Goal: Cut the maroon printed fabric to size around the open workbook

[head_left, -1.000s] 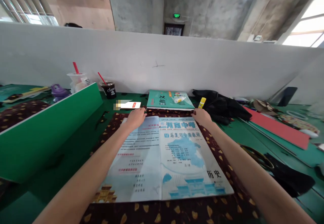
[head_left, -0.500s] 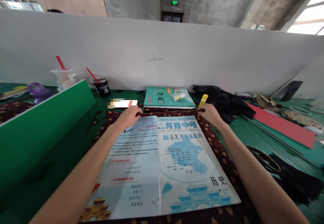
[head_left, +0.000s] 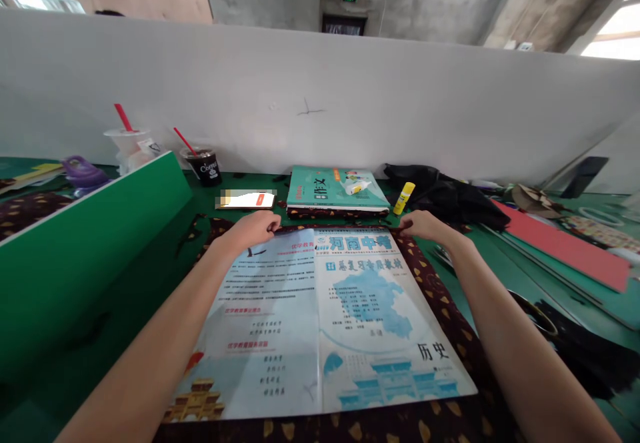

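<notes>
An open book (head_left: 360, 336) lies flat, printed side up, on a dark brown cloth (head_left: 437, 296) with yellow leaf shapes. My left hand (head_left: 259, 227) is closed in a pinch on the cloth's far edge, by the book's top left corner. At the top right corner, my right hand (head_left: 424, 225) pinches the same far edge. Its fingertips are partly hidden. Just beyond my right hand a yellow glue stick (head_left: 405, 198) stands upright. A green book (head_left: 325, 191) with a white tube (head_left: 357, 187) on top lies behind the cloth's far edge.
A phone (head_left: 247, 199) lies beyond my left hand. Cups with straws, including a dark coffee cup (head_left: 203, 167), stand at back left near a green divider (head_left: 100, 243). To the right are a black cloth (head_left: 445, 196), a red folder (head_left: 565, 243) and scissors (head_left: 535, 313).
My right hand has come slightly nearer and right, away from the glue stick, with the cloth's far edge pulled toward me. My left hand has barely moved. The view has shifted slightly.
</notes>
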Demonstrator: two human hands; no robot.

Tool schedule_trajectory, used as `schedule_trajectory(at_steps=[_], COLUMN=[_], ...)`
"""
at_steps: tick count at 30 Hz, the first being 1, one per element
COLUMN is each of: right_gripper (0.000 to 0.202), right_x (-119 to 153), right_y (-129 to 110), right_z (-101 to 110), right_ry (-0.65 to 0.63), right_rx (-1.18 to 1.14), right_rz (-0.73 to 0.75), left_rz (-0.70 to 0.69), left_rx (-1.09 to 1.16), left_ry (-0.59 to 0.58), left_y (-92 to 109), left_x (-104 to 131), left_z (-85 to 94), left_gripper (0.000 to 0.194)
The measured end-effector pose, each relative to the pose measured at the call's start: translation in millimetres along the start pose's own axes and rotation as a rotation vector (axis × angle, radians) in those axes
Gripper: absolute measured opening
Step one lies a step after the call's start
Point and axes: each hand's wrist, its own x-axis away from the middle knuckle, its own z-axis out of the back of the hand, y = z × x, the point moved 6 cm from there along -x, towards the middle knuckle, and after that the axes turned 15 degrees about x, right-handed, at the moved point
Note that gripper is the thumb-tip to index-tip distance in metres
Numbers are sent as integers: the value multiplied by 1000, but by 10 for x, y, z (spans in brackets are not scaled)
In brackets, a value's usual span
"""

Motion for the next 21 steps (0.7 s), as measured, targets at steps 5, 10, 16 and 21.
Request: schedule_trajectory(at_steps=[5, 10, 16, 21], right_gripper=[19, 19, 21, 24], right_x=[-1, 13, 61, 182], right_y=[-13, -30, -26, 79], right_z=[-72, -63, 25, 184], right_ry=[-45, -73, -64, 74], right_rx=[14, 23, 67, 122], right_rz=[8, -2, -91, -331], left_rz=[59, 96, 146, 261], left_rx=[-31, -44, -58, -101], left_ry=[-36, -45, -49, 15], left_y=[-29, -42, -42, -124], left_x=[15, 28, 52, 135], left_z=[-18, -28, -17, 127], left_gripper=[25, 26, 28, 29])
